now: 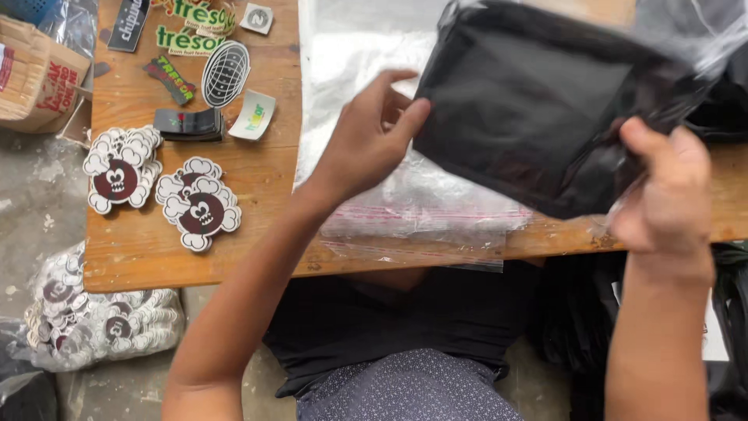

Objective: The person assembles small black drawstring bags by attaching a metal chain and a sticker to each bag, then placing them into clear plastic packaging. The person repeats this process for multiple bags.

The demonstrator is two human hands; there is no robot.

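Both hands grip black folded garment (530, 101) in clear bag (701, 39) above desk (265, 179): left hand (366, 140) fingers pinch its left edge, right hand (670, 195) fingers clamp lower right corner; keep plastic taut.

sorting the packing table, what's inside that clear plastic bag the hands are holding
The clear plastic bag holds a folded black garment, gripped by the left hand and right hand. Its folds hide any print or label, and anything tucked within.
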